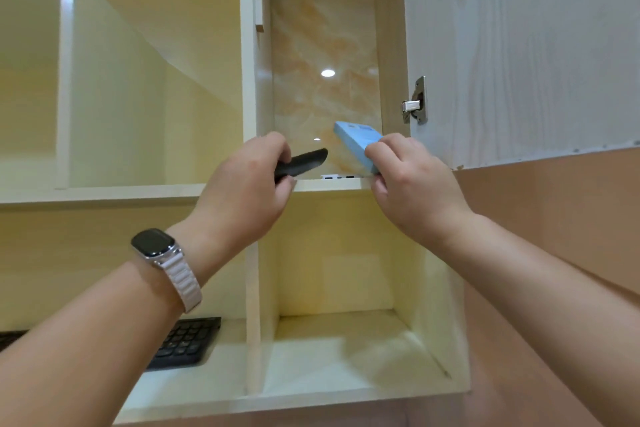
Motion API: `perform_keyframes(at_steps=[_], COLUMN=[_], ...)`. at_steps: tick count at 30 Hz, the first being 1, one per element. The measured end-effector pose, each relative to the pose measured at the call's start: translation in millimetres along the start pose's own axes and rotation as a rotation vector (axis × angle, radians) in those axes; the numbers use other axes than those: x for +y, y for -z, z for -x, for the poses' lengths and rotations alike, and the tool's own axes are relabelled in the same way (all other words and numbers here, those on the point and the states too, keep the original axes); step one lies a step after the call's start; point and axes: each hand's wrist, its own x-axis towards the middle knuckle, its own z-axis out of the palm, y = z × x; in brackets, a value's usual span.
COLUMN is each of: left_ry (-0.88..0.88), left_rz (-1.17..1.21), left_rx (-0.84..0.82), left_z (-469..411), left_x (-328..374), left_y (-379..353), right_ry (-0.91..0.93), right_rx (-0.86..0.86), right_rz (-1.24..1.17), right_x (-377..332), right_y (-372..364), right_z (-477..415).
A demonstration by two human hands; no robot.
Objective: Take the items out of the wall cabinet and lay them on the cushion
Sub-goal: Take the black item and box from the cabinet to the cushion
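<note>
The wall cabinet [391, 45] stands open above me, with a marbled back panel. At the front edge of its shelf my left hand [242, 191] is closed around a slim black object [304, 161] that points right. My right hand [412, 180] grips a light blue flat box [356, 144], tilted, with its far end inside the compartment. A small white item [341, 177] lies on the shelf between my hands, mostly hidden by the shelf edge. The cushion is out of view.
The cabinet door [519, 45] hangs open to the right, its metal hinge [415, 102] beside my right hand. Open cubbies lie left and below. A black keyboard [188, 343] rests on the lower left shelf. A watch sits on my left wrist.
</note>
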Motion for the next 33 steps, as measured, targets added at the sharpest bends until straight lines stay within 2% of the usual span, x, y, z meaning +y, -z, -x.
perform_keyframes(at_steps=[5, 9, 13, 15, 18, 24, 28, 33], left_ry=[0.086, 0.155, 0.22, 0.255, 0.301, 0.39, 0.474, 0.532], left_rz=[-0.02, -0.044, 0.04, 0.122, 0.255, 0.671, 0.895, 1.142], left_rx=[0.01, -0.037, -0.006, 0.034, 0.058, 0.032, -0.069, -0.236], left_z=[17.7, 34.3, 56.4, 66.9, 81.6, 105.3, 128.5, 169.7], left_x=[0.0, 1.9, 7.9, 13.9, 27.6, 42.2, 42.1, 33.6], left_y=[-7.0, -16.0, -24.4, -27.3, -29.3, -35.5, -44.8, -62.2], right_ry=[-0.144, -0.224, -0.346, -0.38, -0.531, -0.775, -0.974, -1.139], right_rx=[0.088, 0.038, -0.006, 0.006, 0.03, 0.059, 0.044, 0.012], right_rz=[-0.009, 0.028, -0.011, -0.035, -0.183, -0.376, -0.441, -0.387], right_x=[-2.4, -6.2, -9.2, -9.7, -11.0, -42.8, -80.6, -132.5], right_y=[7.6, 17.3, 20.8, 20.6, 23.6, 51.7, 69.3, 73.0], right_z=[17.4, 28.9, 43.1, 49.3, 57.9, 78.1, 101.7, 143.7])
